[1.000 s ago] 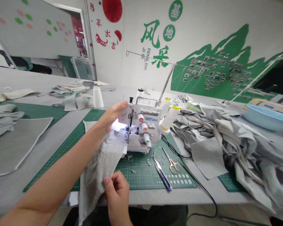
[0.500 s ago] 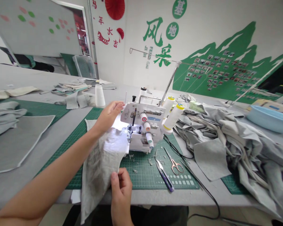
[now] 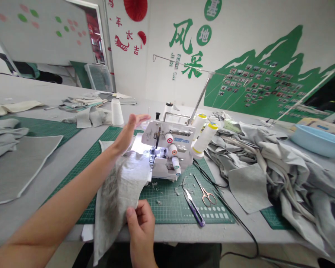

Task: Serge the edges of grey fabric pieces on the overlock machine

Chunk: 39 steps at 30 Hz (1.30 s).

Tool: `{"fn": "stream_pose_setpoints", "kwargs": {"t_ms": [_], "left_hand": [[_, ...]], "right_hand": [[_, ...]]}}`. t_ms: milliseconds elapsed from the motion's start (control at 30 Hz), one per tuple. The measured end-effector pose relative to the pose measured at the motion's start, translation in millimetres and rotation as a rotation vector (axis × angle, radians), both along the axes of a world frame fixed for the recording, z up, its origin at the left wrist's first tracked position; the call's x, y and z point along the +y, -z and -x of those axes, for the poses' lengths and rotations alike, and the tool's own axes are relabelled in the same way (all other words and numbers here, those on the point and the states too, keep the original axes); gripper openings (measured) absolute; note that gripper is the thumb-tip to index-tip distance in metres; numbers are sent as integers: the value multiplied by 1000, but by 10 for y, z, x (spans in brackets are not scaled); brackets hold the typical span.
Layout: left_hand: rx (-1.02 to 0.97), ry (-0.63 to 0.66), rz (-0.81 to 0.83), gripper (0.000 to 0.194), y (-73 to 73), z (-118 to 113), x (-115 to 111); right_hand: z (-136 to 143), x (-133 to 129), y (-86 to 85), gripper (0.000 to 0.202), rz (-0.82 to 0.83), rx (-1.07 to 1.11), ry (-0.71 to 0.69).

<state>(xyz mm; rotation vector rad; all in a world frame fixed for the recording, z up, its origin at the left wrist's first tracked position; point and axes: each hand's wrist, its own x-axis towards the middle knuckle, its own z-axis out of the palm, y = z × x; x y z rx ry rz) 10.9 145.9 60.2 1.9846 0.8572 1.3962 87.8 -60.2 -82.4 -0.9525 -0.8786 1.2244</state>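
Here's our grey cloth, at the sewing machine, draping over the surface's edge! Our right hand pinches its side; our left hand, apart, stretches open. We're seemingly mid-seam; next calls for straight, steady guiding.

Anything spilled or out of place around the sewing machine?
Yes: small loose scraps litter the cutting mat near the machine, and the grey cloth heap at right partly hangs over the table edge. Both look untidy.
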Motion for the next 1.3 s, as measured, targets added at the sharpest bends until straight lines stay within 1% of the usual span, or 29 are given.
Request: {"fn": "stream_pose_setpoints", "kwargs": {"t_ms": [33, 67, 100, 133, 167, 200, 233, 267, 333, 433, 533, 933, 1133, 1300], "left_hand": [[-29, -65, -56, 69, 0, 66, -97], [-35, -114, -103, 54, 9, 135, -216], [-12, -133, -134, 39, 32, 202, -349], [37, -117, -151, 27, 69, 266, -488], [104, -70, -161, 20, 121, 325, -622], [214, 15, -164, 15, 184, 378, -743], [387, 107, -212, 17, 255, 425, -844], [499, 147, -264, 23, 326, 467, -924], [642, 169, -323, 34, 451, 533, -1020], [702, 143, -346, 41, 554, 581, -1065], [701, 107, -351, 41, 581, 575, -1076], [711, 26, -360, 43, 606, 503, -1134], [732, 12, -386, 42, 579, 455, -1154], [738, -2, -384, 45, 590, 423, -1197]], "right_hand": [[1, -6, -3, 36, -1, 6, -11], [2, -10, -6, 34, -4, 9, -22], [2, -14, -9, 31, -6, 11, -30], [3, -17, -11, 29, -7, 15, -37], [2, -18, -13, 28, -7, 22, -45], [2, -19, -14, 27, -7, 29, -55], [2, -20, -14, 27, -7, 33, -65], [2, -21, -13, 27, -8, 34, -71], [3, -26, -10, 28, -13, 28, -70], [6, -40, -9, 31, -20, 17, -45], [8, -54, -4, 31, -35, 12, -15], [3, -62, 20, 33, -60, 15, 38], [-1, -66, 31, 31, -57, 61, 67], [-16, -62, 4, 31, -64, 75, 78]]}}
